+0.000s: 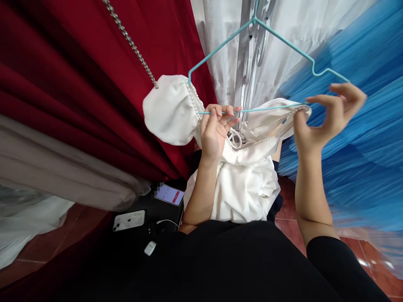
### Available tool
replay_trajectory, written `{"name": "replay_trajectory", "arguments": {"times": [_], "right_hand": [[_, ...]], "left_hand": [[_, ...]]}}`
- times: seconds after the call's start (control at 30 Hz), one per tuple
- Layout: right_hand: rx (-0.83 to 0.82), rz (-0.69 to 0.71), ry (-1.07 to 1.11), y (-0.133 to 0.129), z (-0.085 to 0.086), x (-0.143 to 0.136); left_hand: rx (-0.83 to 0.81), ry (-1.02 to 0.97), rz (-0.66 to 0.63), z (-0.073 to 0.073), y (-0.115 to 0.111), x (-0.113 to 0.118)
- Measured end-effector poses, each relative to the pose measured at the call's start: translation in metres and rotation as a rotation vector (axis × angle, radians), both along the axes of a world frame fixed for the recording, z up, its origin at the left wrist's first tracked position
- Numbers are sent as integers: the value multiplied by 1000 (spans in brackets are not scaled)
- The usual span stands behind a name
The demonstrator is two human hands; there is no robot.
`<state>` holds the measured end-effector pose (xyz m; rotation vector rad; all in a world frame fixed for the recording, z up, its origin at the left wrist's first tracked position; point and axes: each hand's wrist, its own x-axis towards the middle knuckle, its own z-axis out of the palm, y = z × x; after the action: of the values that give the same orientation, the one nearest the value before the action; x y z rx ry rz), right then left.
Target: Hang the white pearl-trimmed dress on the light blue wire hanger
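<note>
A white garment (245,184) with pearl-beaded edging lies gathered over my lap, its puffed part (170,109) spread to the left. A teal wire hanger (220,48) stands above it, its left corner at the beaded opening of the puffed part. My left hand (215,132) is closed around the hanger's lower bar near the middle. To the right, my right hand (327,115) pinches the garment's beaded edge between thumb and index finger, beside the bar's right end. Its other fingers are curled near the hanger's right arm. White laces (234,137) hang inside the garment's opening.
Red curtain fabric (94,84) hangs on the left, with a bead chain (132,44) before it. Blue tulle (362,138) fills the right, and white drapes (292,46) hang behind a metal stand (244,54). Two phones, a cable and a small white case (150,248) lie on a black surface.
</note>
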<state>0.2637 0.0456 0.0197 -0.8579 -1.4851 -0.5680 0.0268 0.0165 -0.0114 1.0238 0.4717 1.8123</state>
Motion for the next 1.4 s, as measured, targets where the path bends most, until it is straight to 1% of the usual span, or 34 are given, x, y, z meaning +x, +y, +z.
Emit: {"name": "replay_trajectory", "arguments": {"times": [0.03,0.07,0.1,0.17,0.2,0.27,0.37,0.47,0.57,0.67,0.8,0.83,0.87,0.93,0.97,1.0,1.07,1.13,1.17,1.2,1.27,1.3,1.4], "right_hand": [[20,-74,67,2,1,8],[-17,-131,123,4,2,17],[-98,-169,169,6,3,24],[-310,-187,229,11,11,37],[-385,-184,248,14,16,42],[-454,-163,243,19,30,50],[-462,-151,232,25,52,52],[-425,-137,216,26,70,41],[-411,12,129,24,80,20],[-424,146,60,27,85,-2],[-468,195,39,31,86,-20],[-444,226,56,29,86,-23],[-383,279,82,26,86,-25],[-190,418,154,15,82,-32],[-118,482,172,8,78,-36],[-102,528,153,2,72,-40],[-224,557,-9,-7,54,-51],[-398,508,-260,-9,28,-61],[-441,462,-358,-8,15,-66],[-460,384,-407,-6,2,-70],[-460,263,-414,-1,-17,-77],[-456,227,-392,0,-23,-80],[-455,212,-314,0,-29,-89]], "left_hand": [[-1,12,6,0,-2,-3],[-3,21,9,1,-4,-6],[-4,27,11,1,-5,-8],[-7,36,16,1,-7,-12],[-8,41,19,2,-7,-13],[0,42,21,3,-9,-13],[13,32,17,4,-11,-13],[12,27,14,4,-11,-12],[10,35,43,2,-9,-11],[21,35,44,0,-7,-10],[54,-1,10,0,-8,-10],[50,-2,7,0,-9,-10],[41,1,4,0,-9,-11],[24,10,-3,0,-9,-11],[20,12,-5,1,-9,-12],[21,11,-5,1,-9,-12],[23,9,-8,2,-10,-11],[14,21,-4,2,-9,-11],[2,32,8,1,-9,-11],[-14,44,29,0,-8,-11],[-56,67,97,-6,-6,-12],[-83,85,135,-9,-6,-13],[-166,229,203,-15,-10,-17]]}}
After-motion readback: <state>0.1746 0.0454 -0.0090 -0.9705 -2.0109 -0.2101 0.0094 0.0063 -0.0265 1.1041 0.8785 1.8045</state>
